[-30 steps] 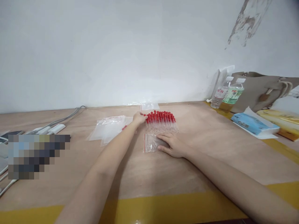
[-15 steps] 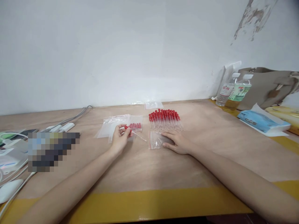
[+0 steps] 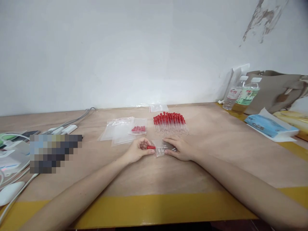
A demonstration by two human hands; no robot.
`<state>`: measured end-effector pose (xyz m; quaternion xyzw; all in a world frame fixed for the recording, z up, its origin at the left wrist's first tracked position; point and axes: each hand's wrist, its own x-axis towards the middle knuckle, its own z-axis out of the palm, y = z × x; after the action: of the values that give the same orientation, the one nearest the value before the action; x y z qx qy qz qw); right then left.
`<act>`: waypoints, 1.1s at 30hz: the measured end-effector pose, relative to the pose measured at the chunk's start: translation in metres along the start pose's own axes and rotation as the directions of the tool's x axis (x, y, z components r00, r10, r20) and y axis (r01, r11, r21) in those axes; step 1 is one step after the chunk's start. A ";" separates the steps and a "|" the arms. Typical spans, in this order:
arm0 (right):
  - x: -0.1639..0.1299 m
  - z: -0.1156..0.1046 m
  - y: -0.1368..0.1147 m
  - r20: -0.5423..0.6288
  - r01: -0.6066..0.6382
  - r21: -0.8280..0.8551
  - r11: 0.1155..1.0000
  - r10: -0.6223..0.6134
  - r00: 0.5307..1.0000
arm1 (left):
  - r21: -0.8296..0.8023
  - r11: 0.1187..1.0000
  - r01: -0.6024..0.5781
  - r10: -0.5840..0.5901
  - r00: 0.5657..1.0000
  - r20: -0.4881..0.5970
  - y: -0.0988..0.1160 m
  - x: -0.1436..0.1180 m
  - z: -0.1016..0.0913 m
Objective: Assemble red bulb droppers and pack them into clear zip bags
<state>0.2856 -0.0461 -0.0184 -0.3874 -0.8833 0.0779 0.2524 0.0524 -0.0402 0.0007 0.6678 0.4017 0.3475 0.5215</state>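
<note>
My left hand (image 3: 138,150) pinches a glass dropper (image 3: 151,147) by its red bulb, its tip pointing into the mouth of a small clear zip bag (image 3: 161,148). My right hand (image 3: 180,148) lies on that bag and pins it to the wooden table (image 3: 216,154). Just behind the bag, a row of several red-bulbed droppers (image 3: 170,123) lies side by side. To their left a filled zip bag with red bulbs (image 3: 139,129) rests on a pile of clear bags (image 3: 117,130).
Two water bottles (image 3: 242,94), a beige handbag (image 3: 276,91) and a blue tissue pack (image 3: 267,126) stand at the far right. Cables and white chargers (image 3: 62,128) lie at the left beside a blurred patch. Another clear bag (image 3: 157,107) lies by the wall. Yellow tape (image 3: 168,208) edges the table.
My left hand left the dropper row with one dropper, swung left, then brought it to the bag's mouth. My right hand stayed on the bag.
</note>
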 end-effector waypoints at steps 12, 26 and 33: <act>0.000 0.004 0.002 -0.011 0.016 0.052 0.999 -0.016 1.000 | 0.273 0.940 -0.204 0.207 0.978 0.018 -0.017 0.002 0.006; -0.010 -0.026 0.028 0.109 -0.019 0.150 0.989 0.002 0.994 | 0.379 0.904 -0.198 0.144 0.976 0.165 -0.017 0.000 -0.022; -0.008 -0.022 0.024 0.096 0.022 0.147 0.989 -0.037 0.995 | 0.447 0.870 -0.208 0.218 0.976 0.031 -0.024 0.001 -0.019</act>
<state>0.3164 -0.0368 -0.0109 -0.3505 -0.8922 0.1573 0.2374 0.0319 -0.0282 -0.0191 0.8064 0.3999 0.3077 0.3085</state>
